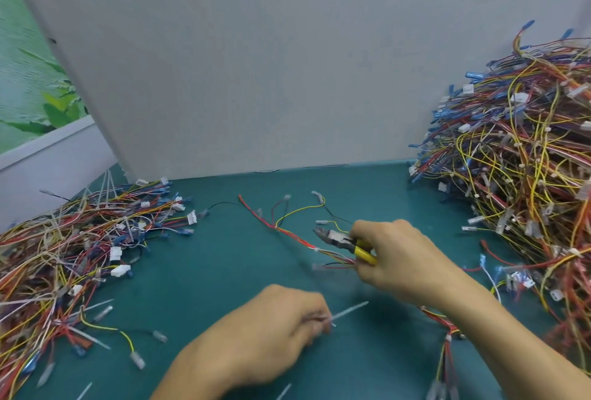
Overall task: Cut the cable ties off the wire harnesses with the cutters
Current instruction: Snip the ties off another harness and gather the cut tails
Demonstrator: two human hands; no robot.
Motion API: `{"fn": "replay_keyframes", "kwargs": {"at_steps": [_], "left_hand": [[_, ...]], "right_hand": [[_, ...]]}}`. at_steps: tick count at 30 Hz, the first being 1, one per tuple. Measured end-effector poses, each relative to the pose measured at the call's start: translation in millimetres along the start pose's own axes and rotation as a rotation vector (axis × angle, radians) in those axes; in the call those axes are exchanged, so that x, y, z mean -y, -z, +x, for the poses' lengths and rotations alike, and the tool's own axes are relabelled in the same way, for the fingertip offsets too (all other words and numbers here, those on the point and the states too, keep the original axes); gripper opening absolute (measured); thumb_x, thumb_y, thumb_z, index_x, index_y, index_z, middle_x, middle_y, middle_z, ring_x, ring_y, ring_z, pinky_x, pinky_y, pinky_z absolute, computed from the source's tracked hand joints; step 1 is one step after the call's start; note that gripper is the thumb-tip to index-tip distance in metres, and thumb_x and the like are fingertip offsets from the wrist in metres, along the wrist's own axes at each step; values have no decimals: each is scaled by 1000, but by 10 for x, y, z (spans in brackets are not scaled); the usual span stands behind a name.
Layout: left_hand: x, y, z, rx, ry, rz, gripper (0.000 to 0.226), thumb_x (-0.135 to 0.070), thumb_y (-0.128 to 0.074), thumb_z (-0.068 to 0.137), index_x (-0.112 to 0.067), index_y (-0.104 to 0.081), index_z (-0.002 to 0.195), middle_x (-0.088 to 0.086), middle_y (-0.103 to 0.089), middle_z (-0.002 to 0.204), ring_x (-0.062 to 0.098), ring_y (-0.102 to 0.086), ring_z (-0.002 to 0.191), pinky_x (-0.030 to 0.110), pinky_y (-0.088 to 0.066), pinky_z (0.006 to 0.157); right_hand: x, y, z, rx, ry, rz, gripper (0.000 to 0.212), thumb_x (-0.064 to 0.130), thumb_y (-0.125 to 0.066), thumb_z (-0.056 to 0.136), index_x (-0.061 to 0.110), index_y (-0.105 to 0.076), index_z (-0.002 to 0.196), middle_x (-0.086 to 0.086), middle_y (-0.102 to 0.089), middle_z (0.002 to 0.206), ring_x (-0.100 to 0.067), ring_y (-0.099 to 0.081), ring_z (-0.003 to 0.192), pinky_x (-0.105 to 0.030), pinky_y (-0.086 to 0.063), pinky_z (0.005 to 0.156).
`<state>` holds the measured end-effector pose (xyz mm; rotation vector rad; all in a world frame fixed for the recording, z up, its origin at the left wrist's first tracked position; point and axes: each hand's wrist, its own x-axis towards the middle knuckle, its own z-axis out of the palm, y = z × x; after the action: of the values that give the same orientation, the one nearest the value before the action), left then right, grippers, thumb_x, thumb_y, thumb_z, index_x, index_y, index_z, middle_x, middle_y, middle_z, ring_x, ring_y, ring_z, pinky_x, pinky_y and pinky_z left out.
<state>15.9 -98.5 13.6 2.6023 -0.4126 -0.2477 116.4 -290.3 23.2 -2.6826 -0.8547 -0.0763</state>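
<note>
My right hand grips the yellow-handled cutters, whose jaws point left above the green table. The same hand also holds the red, yellow and black wires of a harness that stretches away to the upper left. A small white tie sits on that harness just below the cutter jaws. Nearer to me, my left hand pinches a white cable tie; its tail sticks out to the right and is blurred by motion.
A tall heap of harnesses fills the right side. A flatter pile of wires and cut ties covers the left. A grey partition closes the back of the green table. Loose ties lie near the front edge.
</note>
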Motion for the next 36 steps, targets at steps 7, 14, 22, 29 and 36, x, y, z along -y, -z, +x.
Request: {"fn": "replay_keyframes", "kwargs": {"at_steps": [7,14,22,29,36], "left_hand": [[-38,-233,69,-27,53,254,46,-64,-57,77,-33,-53,109,-18,-43,109,5,-39,107,25,-34,95],[-66,-235,62,-78,78,273,48,-71,-55,74,-32,-54,104,-17,-44,104,6,-39,103,27,-37,92],[80,-19,23,122,200,-447,29,-41,-62,84,-14,-72,88,-5,-71,79,2,-62,64,16,-46,55],[617,143,186,-556,747,-1335,30,-28,-56,95,1,-60,92,20,-73,79,26,-66,53,26,-50,39],[602,76,228,-607,696,-1143,9,-9,-65,88,-3,-65,95,3,-71,65,16,-65,47,18,-43,37]], "right_hand": [[20,-106,20,20,66,8,17,28,-56,79,29,-50,95,3,-62,85,-28,-52,82,-34,-44,63],[71,-167,6,52,118,14,17,29,-55,84,29,-52,101,3,-64,92,-27,-56,89,-37,-48,69],[210,-134,-38,115,201,53,15,29,-55,84,28,-51,98,0,-64,91,-27,-55,88,-38,-48,72],[451,-103,-128,129,370,164,13,23,-58,85,25,-55,98,5,-63,92,-21,-54,87,-39,-46,75],[360,346,-180,-24,43,116,12,36,-53,92,25,-49,91,5,-58,81,-25,-53,81,-37,-42,67]]}}
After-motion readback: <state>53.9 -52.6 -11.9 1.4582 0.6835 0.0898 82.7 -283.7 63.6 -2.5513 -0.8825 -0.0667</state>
